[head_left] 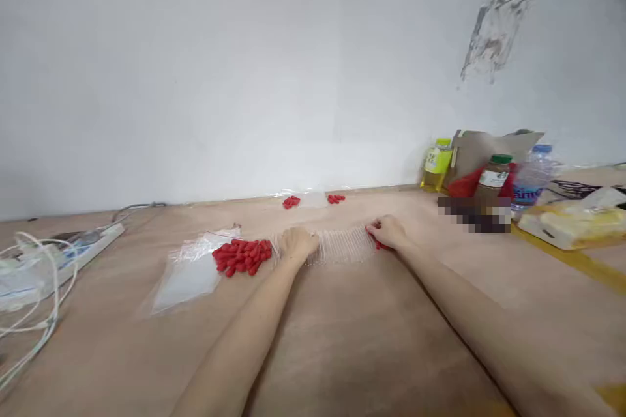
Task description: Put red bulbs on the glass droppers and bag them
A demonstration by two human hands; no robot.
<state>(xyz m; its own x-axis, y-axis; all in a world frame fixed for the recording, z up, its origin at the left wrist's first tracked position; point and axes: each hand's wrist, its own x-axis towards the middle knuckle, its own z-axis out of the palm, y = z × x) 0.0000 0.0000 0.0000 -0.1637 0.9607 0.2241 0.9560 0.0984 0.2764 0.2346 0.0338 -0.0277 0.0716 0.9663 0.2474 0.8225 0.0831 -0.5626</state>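
A row of thin, clear, thread-like strips [345, 246] lies side by side across the middle of the table. My left hand [297, 244] rests on the left part of this row with its fingers curled closed; whatever is beneath them is hidden. At the row's right end, my right hand [390, 232] has its fingertips pinched together on a small red piece, partly covered by the hand. Just left of my left hand is a heap of red, elongated pieces [242, 256]. It sits against clear plastic bags [188, 277] lying flat.
By the wall, two small groups of red pieces [291, 202] lie on clear plastic. A power strip [92, 251] and white cables [53, 300] are at left. On the right stand a yellow-capped bottle [437, 166], a green-capped bottle [493, 179] and a tissue pack [574, 225].
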